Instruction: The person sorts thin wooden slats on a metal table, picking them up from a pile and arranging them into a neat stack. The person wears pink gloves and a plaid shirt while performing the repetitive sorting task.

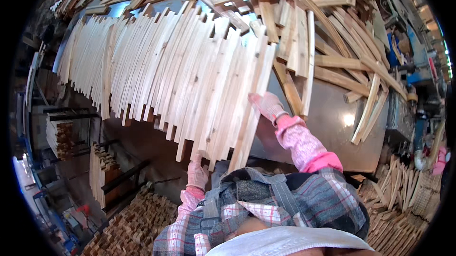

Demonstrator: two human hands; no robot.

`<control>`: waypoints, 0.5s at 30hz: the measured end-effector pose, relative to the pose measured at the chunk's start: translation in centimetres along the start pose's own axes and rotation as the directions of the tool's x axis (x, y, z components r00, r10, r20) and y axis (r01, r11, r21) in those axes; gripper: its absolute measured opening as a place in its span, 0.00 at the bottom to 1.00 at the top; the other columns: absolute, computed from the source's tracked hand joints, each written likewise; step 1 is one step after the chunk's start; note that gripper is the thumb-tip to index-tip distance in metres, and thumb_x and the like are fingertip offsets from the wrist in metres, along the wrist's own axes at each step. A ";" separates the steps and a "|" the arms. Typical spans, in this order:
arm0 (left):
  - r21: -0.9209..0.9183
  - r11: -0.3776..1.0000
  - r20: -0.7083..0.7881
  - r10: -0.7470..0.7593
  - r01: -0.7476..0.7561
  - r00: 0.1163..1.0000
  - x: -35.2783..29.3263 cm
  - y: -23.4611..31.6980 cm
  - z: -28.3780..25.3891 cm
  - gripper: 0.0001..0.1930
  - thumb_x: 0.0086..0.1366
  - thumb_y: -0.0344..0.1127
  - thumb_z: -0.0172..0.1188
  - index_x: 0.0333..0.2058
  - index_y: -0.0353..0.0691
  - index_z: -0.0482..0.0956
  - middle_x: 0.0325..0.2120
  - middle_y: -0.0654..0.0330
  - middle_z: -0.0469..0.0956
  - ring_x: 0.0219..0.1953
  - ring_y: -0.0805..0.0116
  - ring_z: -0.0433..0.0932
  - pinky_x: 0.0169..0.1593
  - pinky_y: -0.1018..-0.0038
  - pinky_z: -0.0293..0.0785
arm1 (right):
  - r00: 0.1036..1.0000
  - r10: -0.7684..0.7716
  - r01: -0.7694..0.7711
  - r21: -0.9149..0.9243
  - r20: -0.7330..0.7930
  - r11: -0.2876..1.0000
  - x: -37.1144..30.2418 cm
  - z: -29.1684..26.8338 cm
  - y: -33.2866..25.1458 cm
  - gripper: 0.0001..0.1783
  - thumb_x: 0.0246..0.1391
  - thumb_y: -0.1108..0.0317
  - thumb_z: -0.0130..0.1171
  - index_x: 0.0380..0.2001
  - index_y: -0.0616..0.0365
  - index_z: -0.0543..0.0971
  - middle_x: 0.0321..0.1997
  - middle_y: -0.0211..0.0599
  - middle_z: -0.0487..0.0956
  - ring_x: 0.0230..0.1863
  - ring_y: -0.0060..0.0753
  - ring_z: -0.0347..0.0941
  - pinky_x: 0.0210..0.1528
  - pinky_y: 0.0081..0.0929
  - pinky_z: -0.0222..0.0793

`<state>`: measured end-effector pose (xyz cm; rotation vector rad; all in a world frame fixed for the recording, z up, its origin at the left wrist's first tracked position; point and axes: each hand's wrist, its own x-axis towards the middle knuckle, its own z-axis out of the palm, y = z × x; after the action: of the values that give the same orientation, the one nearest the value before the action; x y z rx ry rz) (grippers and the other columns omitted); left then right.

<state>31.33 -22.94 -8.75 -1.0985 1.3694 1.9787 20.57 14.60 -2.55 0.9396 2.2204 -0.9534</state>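
Pale wooden strips (190,80) lie side by side in a wide row on a metal table (332,109), their near ends uneven and reaching past the edge. My right hand (268,106), in a light pink glove, has its fingers closed against the rightmost strip (250,125) of the row. At the near ends, my left hand (197,174), also gloved, has its fingertips closed at the end of a strip (203,137); the underside of that grip is hidden. One strip (106,73) rests on top of the row at the left.
Loose, darker strips (342,66) lie crossed in a heap at the right and far side. Small stacks of wood (99,175) rest on dark metal bars at the left. A large stack (135,220) stands below left, and bundled strips (399,203) are at lower right.
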 end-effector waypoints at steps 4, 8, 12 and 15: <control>0.105 0.994 -0.133 0.011 0.003 0.991 1.4 2.4 0.6 0.13 0.67 0.45 0.68 0.36 0.39 0.84 0.28 0.61 0.82 0.28 0.68 0.79 0.31 0.70 0.75 | 1.000 -0.004 0.009 0.168 -0.031 0.986 -3.0 0.1 -3.1 0.35 0.57 0.46 0.63 0.56 0.65 0.80 0.55 0.56 0.83 0.60 0.51 0.78 0.61 0.40 0.71; 0.432 0.902 -0.199 0.066 0.026 0.978 -0.5 6.1 2.5 0.16 0.71 0.44 0.61 0.46 0.38 0.84 0.40 0.64 0.83 0.38 0.71 0.80 0.44 0.71 0.77 | 0.998 -0.055 0.064 0.304 -0.039 0.950 -1.3 2.3 -0.4 0.26 0.59 0.50 0.65 0.39 0.70 0.83 0.30 0.44 0.84 0.27 0.35 0.82 0.23 0.32 0.78; 0.306 0.904 -0.188 0.365 -0.299 0.912 2.7 4.3 -2.2 0.21 0.70 0.49 0.65 0.48 0.36 0.85 0.43 0.64 0.84 0.44 0.73 0.78 0.52 0.72 0.75 | 0.995 -0.030 0.001 0.294 0.094 0.956 -1.6 4.1 -3.0 0.29 0.56 0.50 0.69 0.43 0.69 0.81 0.35 0.46 0.85 0.28 0.35 0.83 0.26 0.31 0.80; 0.340 0.891 -0.300 0.407 -0.302 0.863 5.8 6.6 -5.2 0.24 0.69 0.53 0.65 0.49 0.36 0.85 0.43 0.64 0.84 0.44 0.74 0.78 0.51 0.72 0.74 | 0.985 -0.076 0.023 0.328 0.152 0.945 -1.3 6.4 -5.9 0.30 0.54 0.50 0.71 0.43 0.71 0.80 0.35 0.49 0.84 0.27 0.37 0.83 0.27 0.32 0.82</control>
<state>24.83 -30.49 -10.97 -1.1785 2.1197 1.7877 18.13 6.18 -3.22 0.9116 1.9933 -1.4001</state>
